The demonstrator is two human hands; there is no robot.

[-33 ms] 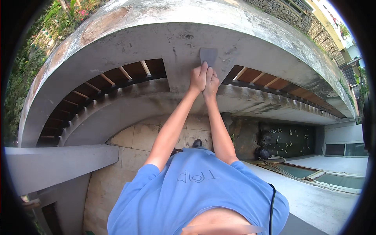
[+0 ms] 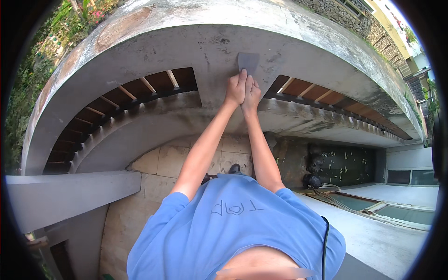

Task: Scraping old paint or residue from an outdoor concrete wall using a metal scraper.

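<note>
Both my arms reach out together to a curved grey concrete beam [image 2: 154,51]. My left hand [image 2: 235,88] and my right hand [image 2: 252,95] are pressed side by side, closed around the handle of a flat metal scraper [image 2: 248,62]. Its wide grey blade lies flat against the stained concrete just beyond my fingers. The handle itself is hidden inside my hands.
Brown wooden slats [image 2: 140,88] fill the gaps on both sides of the concrete post. Pale stone paving [image 2: 158,163] lies far below, with a dark wall [image 2: 345,163] to the right. A grey ledge [image 2: 70,196] juts in at left. A black cable [image 2: 324,247] hangs by my blue shirt.
</note>
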